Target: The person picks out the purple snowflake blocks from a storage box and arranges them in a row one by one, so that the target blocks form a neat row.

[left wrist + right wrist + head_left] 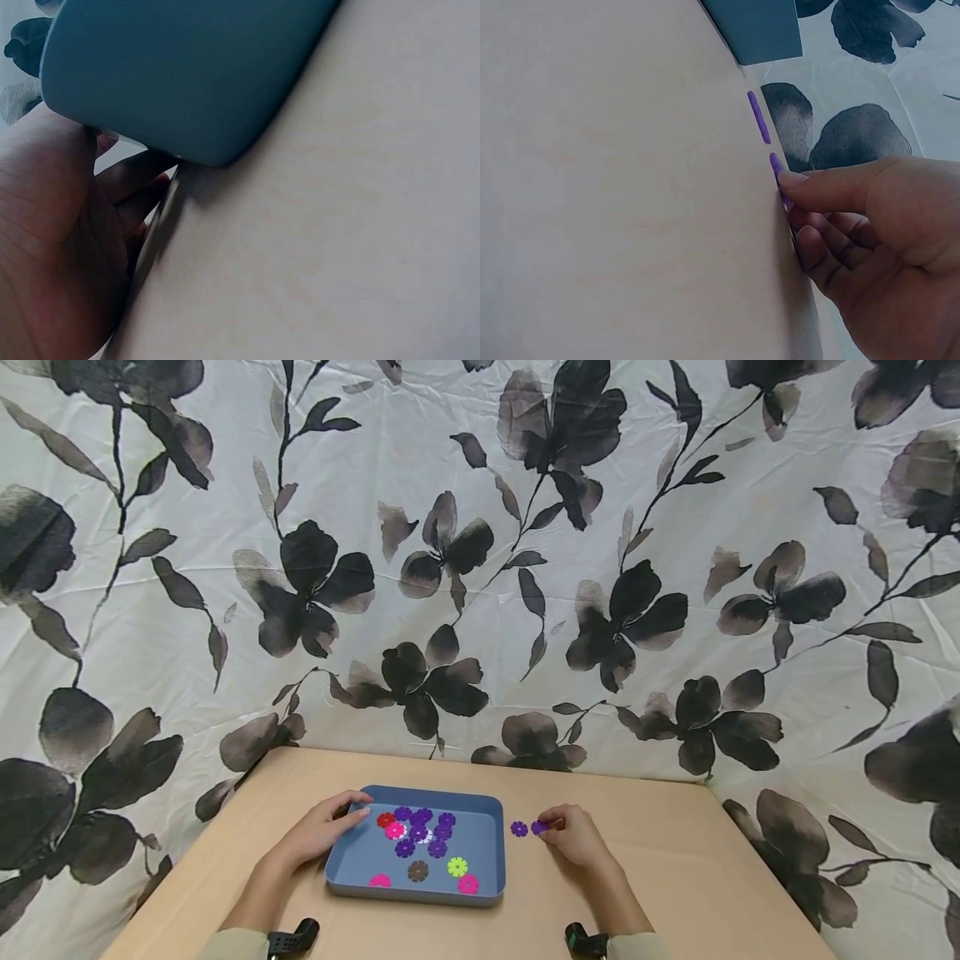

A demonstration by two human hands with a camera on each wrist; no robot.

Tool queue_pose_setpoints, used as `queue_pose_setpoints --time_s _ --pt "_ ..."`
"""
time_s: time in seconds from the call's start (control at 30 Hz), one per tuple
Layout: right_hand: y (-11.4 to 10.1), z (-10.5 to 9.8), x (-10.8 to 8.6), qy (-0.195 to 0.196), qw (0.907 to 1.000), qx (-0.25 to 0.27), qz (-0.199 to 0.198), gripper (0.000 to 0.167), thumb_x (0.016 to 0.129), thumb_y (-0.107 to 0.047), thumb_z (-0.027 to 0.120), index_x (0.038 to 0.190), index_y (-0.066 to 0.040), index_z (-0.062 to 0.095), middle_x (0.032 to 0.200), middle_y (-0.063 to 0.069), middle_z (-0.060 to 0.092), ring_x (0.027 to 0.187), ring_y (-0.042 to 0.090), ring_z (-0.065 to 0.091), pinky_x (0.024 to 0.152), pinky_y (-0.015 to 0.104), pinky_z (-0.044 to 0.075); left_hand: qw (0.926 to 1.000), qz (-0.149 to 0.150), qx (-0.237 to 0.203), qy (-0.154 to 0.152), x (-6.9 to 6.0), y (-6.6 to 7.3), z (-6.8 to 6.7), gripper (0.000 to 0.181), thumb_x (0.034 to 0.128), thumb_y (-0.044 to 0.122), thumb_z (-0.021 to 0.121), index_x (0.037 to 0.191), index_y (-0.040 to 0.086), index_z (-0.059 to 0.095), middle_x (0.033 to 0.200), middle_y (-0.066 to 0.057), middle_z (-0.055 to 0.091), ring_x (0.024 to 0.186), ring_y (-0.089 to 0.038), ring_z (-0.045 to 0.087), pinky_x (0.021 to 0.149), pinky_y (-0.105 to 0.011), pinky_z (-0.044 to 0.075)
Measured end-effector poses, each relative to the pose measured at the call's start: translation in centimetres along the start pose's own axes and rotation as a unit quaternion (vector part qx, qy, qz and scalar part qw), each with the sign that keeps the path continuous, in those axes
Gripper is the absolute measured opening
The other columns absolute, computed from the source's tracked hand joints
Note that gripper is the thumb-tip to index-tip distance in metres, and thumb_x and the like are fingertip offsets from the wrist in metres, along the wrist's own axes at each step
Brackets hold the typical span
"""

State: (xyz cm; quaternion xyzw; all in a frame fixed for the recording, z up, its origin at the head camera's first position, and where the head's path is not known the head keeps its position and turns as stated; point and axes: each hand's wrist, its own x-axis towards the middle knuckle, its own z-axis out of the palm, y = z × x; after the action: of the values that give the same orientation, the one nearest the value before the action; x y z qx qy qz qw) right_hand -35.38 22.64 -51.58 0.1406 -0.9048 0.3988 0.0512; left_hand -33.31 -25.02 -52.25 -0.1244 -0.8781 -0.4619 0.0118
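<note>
A blue-grey tray (pixel 412 897) rests on the table with several flower-shaped plastic discs in it. My left hand (pixel 322 828) grips its left rim near the far corner, the thumb over the edge; the tray's outer wall (pixel 180 82) covers part of the fingers in the left wrist view. Right of the tray, my right hand (pixel 581 839) pinches a purple flower disc (pixel 775 163) between thumb and fingers, at the tabletop. A second purple flower disc (pixel 519 829) lies flat between that hand and the tray, just apart from the pinched one.
Inside the tray, purple discs (pixel 405 848) cluster toward the back, with a red disc (pixel 386 819) beside them. A brown disc (pixel 417 871), a yellow-green disc (pixel 457 866) and pink discs (pixel 468 883) lie nearer the front. Behind the table (pixel 675 860) hangs a floral cloth (pixel 465 610).
</note>
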Motion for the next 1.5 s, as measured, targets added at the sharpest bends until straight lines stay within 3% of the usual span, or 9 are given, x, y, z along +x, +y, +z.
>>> queue_pose_setpoints --time_s 0.5,0.7,0.83,0.97,1.1,1.33,1.5 --pt "-0.3 0.0 0.2 -0.012 0.9998 -0.015 -0.010 0.019 0.088 0.005 0.077 0.105 -0.002 0.078 0.099 0.007 0.075 0.085 0.015 0.066 0.076 0.026 0.058 1.0000 -0.004 -0.002 0.003 0.2 -0.2 -0.1 0.041 0.1051 0.044 0.060 0.135 0.016 0.064 0.149 -0.015 0.058 0.149 -0.045 0.041 0.121 -0.067 0.030" --pt "-1.8 -0.1 0.3 0.036 0.9990 0.018 0.018 0.022 0.092 0.000 0.076 0.113 -0.004 0.077 0.104 0.009 0.071 0.087 0.016 0.059 0.069 0.023 0.050 1.0000 -0.007 -0.004 0.003 0.3 -0.1 -0.1 0.040 0.1050 0.043 0.060 0.135 0.017 0.064 0.151 -0.015 0.057 0.150 -0.045 0.040 0.121 -0.068 0.030" --pt "-3.5 -0.2 0.6 0.079 0.9963 0.031 -0.014 0.026 0.092 -0.005 0.078 0.117 -0.010 0.076 0.110 0.006 0.071 0.089 0.015 0.059 0.072 0.022 0.051 0.9999 -0.009 -0.005 0.001 0.3 0.0 -0.2 0.040 0.1049 0.044 0.060 0.135 0.017 0.064 0.151 -0.015 0.057 0.150 -0.045 0.040 0.121 -0.067 0.030" --pt "-5.3 0.2 1.1 0.092 0.9920 0.039 -0.077 0.028 0.090 -0.003 0.080 0.117 -0.009 0.076 0.109 0.003 0.072 0.085 0.011 0.062 0.073 0.021 0.054 0.9999 -0.009 -0.005 0.003 0.3 0.1 -0.2 0.039 0.1051 0.042 0.061 0.134 0.017 0.064 0.151 -0.015 0.057 0.150 -0.045 0.040 0.122 -0.067 0.030" --pt "-7.0 1.3 1.3 0.066 0.9900 0.045 -0.116 0.027 0.091 -0.003 0.078 0.117 -0.008 0.076 0.110 0.006 0.073 0.084 0.009 0.062 0.073 0.022 0.055 1.0000 -0.006 -0.001 0.004 0.3 0.0 -0.2 0.038 0.1052 0.042 0.061 0.134 0.017 0.065 0.150 -0.015 0.057 0.150 -0.044 0.041 0.122 -0.067 0.030" --pt "-9.3 4.0 1.6 -0.011 0.9926 0.043 -0.113 0.025 0.095 -0.007 0.075 0.120 -0.007 0.075 0.112 0.013 0.070 0.087 0.012 0.059 0.074 0.020 0.052 1.0000 -0.009 0.001 0.003 0.2 -0.1 -0.2 0.040 0.1042 0.046 0.061 0.133 0.019 0.065 0.150 -0.015 0.058 0.149 -0.045 0.041 0.121 -0.068 0.030" --pt "-10.4 5.9 2.1 -0.064 0.9865 0.045 -0.144 0.025 0.095 -0.006 0.076 0.120 -0.003 0.075 0.113 0.018 0.070 0.085 0.009 0.059 0.071 0.019 0.052 0.9999 -0.012 -0.003 0.002 0.2 0.0 -0.2 0.039 0.1046 0.045 0.061 0.133 0.019 0.065 0.151 -0.015 0.057 0.150 -0.045 0.040 0.121 -0.068 0.029"
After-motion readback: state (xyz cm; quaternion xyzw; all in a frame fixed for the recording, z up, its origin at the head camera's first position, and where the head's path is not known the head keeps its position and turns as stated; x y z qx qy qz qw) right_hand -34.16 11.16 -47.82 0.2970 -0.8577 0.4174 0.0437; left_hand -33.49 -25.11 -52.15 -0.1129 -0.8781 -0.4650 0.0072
